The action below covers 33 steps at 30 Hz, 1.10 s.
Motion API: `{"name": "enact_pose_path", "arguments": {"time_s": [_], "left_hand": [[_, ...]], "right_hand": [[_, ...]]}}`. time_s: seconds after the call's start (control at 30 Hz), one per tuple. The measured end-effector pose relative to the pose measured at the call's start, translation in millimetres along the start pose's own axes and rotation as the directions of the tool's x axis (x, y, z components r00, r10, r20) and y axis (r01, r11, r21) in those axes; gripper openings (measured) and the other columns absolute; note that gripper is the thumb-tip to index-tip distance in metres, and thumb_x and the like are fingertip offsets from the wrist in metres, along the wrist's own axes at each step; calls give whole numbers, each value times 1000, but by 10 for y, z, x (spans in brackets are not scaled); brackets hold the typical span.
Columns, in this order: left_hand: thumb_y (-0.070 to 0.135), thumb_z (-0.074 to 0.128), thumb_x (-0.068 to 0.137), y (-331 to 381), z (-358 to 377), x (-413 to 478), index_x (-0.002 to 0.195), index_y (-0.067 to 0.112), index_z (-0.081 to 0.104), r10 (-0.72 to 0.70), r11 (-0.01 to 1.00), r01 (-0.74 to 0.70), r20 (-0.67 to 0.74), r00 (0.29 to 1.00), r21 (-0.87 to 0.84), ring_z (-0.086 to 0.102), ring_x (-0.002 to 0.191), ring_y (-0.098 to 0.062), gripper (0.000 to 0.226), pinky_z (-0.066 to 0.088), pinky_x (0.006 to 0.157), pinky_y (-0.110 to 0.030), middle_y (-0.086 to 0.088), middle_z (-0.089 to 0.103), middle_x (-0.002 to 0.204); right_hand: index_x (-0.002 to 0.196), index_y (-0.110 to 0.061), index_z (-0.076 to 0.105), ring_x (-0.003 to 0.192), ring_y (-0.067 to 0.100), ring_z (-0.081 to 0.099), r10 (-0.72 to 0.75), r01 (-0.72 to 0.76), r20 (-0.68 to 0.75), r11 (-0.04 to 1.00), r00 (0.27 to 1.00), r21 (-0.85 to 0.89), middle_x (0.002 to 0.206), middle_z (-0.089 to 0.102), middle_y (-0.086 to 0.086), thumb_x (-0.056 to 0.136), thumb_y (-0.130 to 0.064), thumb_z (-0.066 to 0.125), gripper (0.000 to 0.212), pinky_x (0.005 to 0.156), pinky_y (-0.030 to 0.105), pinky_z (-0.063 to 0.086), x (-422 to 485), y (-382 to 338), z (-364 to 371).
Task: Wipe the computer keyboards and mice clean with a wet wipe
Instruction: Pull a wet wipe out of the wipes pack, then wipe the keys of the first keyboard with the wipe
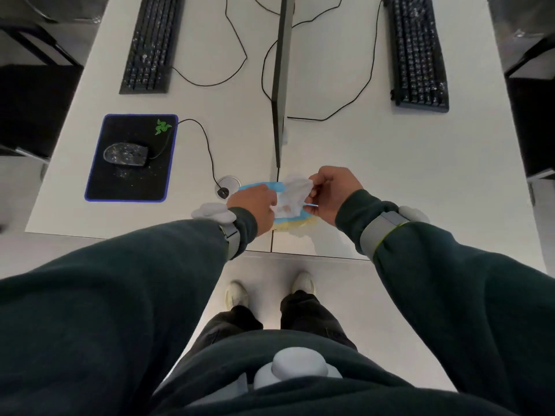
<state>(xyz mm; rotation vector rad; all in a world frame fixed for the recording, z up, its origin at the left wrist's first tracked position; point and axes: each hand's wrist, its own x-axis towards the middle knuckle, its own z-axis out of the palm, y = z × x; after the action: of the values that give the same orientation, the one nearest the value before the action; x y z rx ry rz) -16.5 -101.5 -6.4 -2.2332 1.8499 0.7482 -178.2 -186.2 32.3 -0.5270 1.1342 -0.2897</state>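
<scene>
Your left hand point(253, 207) and right hand point(333, 192) meet just past the near end of the divider panel point(280, 70), above the blue wipe pack point(258, 185) lying on the white table point(390, 163). The right hand pinches the wet wipe point(292, 195) by its right edge between thumb and fingertips. The left hand's curled fingers hold its left edge. The wipe hangs crumpled between them, over the pack. Left of the divider, the left keyboard point(151, 43) lies at the far end. The mouse point(126, 154) sits on a black mouse pad point(102, 181) nearer you. Both show white specks. Right of the divider lies the right keyboard point(416, 52), also speckled.
</scene>
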Motion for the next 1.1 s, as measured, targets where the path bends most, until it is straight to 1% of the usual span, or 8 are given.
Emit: {"name": "enact_pose_path", "arguments": {"time_s": [0.07,0.17,0.37,0.47,0.63,0.77,1.0,1.1], "left_hand": [[19,54,89,214,-128,-30,113,23,55,-85,964,37,-175,981,-263,56,95,-23,24,48,89,-36,2,55,117],[25,61,90,596,-238,-62,132,26,54,14,863,-129,-233,972,-489,58,97,-19,43,48,90,-31,5,55,123],[30,60,91,978,-337,-131,89,25,69,9,868,-127,-240,971,-480,63,88,-21,10,51,82,-29,5,70,91],[32,61,91,1159,-360,-264,73,25,61,16,825,-132,-211,977,-550,59,76,-24,20,49,71,-28,2,65,75],[21,67,89,1467,-277,-587,98,16,66,32,595,-60,-51,998,-801,73,79,-18,10,54,70,-28,-6,74,87],[10,66,88,1735,-226,-820,85,16,65,69,499,23,66,995,-866,71,78,-20,7,50,65,-28,-7,72,89],[28,64,93,2429,-122,-1118,87,19,65,96,437,83,138,986,-896,66,77,-16,11,45,69,-27,1,71,82],[17,69,91,2767,40,-1119,88,14,65,75,433,52,94,993,-900,68,75,-19,6,47,60,-26,-8,71,87]], "right_hand": [[61,-11,40,56,22,36,-16,17,5,999,1000,-36,60,35,7,76,-9,39,15,60,31,38,-77,-22,-67],[63,-10,42,55,22,35,-63,64,25,997,998,-34,60,36,7,75,-9,40,12,60,31,35,-239,-52,-191],[67,-8,48,58,24,45,-208,177,-159,965,965,-192,63,46,8,80,-5,46,13,59,31,38,-724,-26,-501],[94,-10,59,75,20,58,-366,239,-288,888,885,-394,84,59,3,91,-13,55,6,73,36,47,-974,110,-639],[105,-23,64,83,16,66,-520,331,-302,800,799,-501,97,69,2,95,-28,63,12,76,35,58,-1401,592,-750],[87,-22,68,83,29,70,-619,348,-377,738,689,-578,88,71,7,90,-19,67,4,77,41,61,-1660,756,-925],[80,-27,62,78,29,69,-676,306,-418,684,607,-662,79,68,4,86,-16,65,13,75,38,59,-2034,852,-1549],[83,-26,64,80,28,67,-677,313,-388,674,626,-669,80,67,3,87,-18,65,9,76,36,58,-2130,860,-1888]]}}
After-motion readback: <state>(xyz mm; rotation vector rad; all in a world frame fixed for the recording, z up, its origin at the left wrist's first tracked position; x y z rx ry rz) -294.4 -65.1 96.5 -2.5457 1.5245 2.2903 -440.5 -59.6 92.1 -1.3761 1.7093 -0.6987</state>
